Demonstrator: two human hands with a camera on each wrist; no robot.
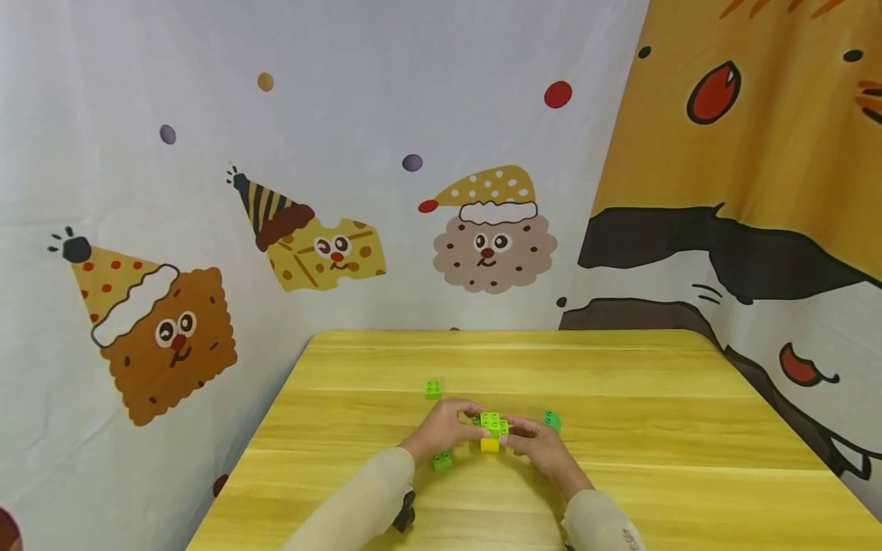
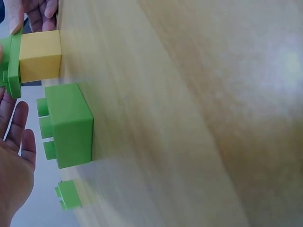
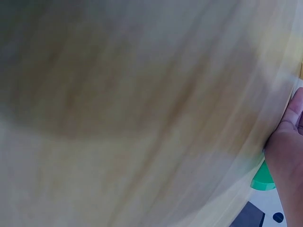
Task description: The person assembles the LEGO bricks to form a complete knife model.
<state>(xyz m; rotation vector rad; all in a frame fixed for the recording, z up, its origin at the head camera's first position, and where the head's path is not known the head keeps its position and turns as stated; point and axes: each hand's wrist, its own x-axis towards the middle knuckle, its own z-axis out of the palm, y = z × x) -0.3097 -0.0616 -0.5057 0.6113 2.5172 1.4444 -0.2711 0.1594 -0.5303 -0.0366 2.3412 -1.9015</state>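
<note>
In the head view, the left hand [image 1: 448, 425] and the right hand [image 1: 544, 449] flank a small stack [image 1: 490, 425] on the near half of the bench [image 1: 620, 375]. Each has thumb and fingers bent close, pinching its side of the stack. The stack is upright: a yellow brick [image 1: 490, 445] below, lime-green studded pieces above, with studs showing at either side. A lime-green brick [image 1: 433, 390] lies beyond the left hand, a green brick [image 1: 442, 461] near its wrist, and a darker green piece [image 1: 553, 419] beyond the right hand. Dark lettering on the right sleeve [image 1: 601, 524] is too small to read.

In the left wrist view, the yellow brick is plain-sided, with a thin green piece seated against its top; fingers touch the green part.

In the right wrist view, the right hand's fingertips are cut off, so its grip cannot be told there.
</note>
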